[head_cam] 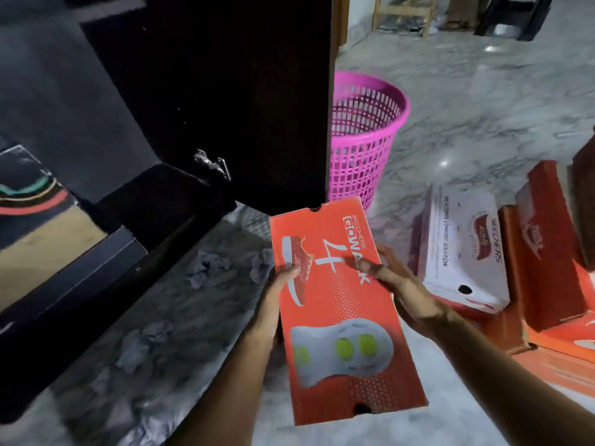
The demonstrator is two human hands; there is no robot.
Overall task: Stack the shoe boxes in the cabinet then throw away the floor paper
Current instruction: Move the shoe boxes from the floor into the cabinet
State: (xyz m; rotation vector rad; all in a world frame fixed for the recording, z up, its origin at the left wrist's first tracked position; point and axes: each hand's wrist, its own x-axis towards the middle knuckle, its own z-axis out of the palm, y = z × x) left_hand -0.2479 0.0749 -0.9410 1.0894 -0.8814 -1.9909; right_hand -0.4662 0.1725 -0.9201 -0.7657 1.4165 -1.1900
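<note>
Overhead, both hands hold an orange shoe box (341, 304) above the floor beside the cabinet (199, 101): left hand (283, 281) gripping its long edge, right hand (396, 284) flat-fingered opposite. Stiff, probably light cardboard; gripping both long sides suits it.

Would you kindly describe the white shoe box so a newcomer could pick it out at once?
Start at the pink basket on the marble floor and look right and nearer, to the pile of shoe boxes. The white shoe box lies on its left side. Its neighbours are red or orange; it alone has a white lid.
</note>
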